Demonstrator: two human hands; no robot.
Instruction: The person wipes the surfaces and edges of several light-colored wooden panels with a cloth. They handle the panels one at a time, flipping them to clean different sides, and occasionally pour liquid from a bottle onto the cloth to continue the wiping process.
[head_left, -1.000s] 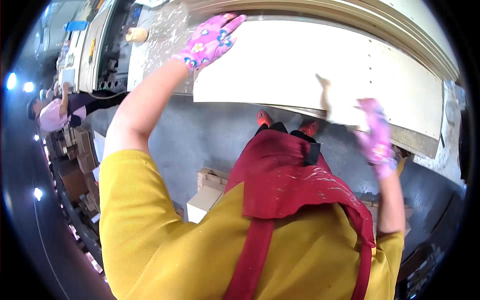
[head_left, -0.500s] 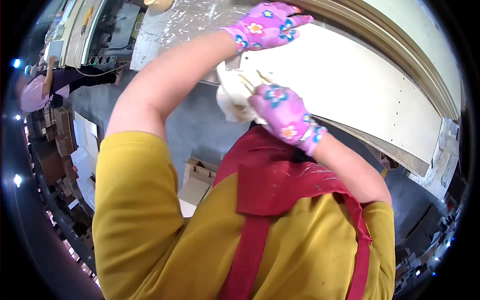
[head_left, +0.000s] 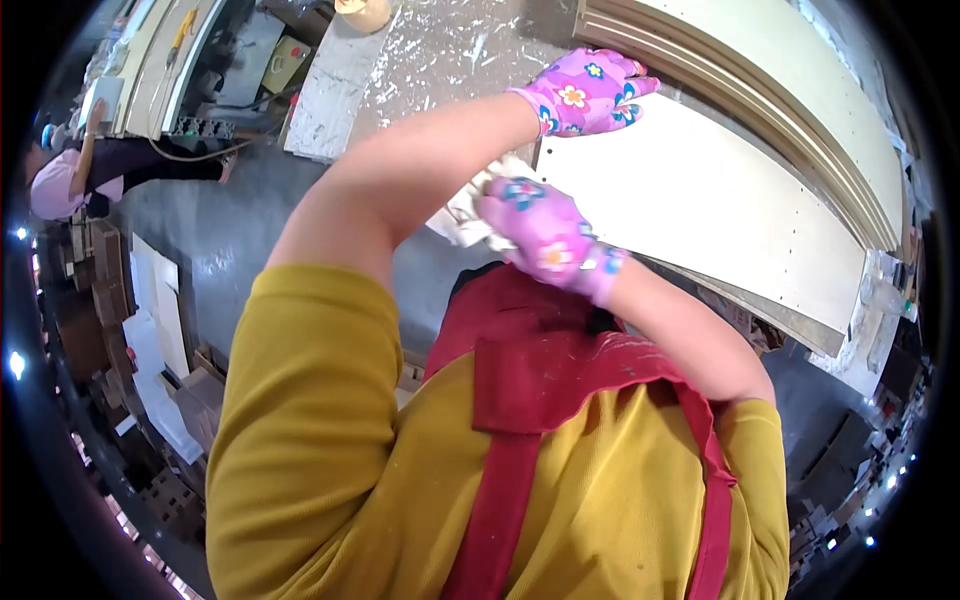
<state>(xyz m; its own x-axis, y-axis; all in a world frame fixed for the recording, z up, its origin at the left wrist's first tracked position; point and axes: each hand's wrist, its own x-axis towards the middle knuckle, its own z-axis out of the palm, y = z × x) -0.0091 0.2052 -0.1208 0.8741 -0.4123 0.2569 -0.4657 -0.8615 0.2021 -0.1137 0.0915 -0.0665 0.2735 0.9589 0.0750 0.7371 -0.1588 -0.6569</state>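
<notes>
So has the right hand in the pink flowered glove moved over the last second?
Yes. The right hand has come leftward along the pale flat wooden panel, from its right end to its left edge, where it now grips a white cloth.

A paint-spattered grey workbench (head_left: 450, 50) carries a large pale panel (head_left: 700, 200) with a moulded frame edge (head_left: 760, 80) along its far side. The panel lies flat and overhangs the bench's near edge. A roll of tape (head_left: 365, 12) sits on the bench at the far end, beside a white board (head_left: 335, 85) lying on the bench's left part.
</notes>
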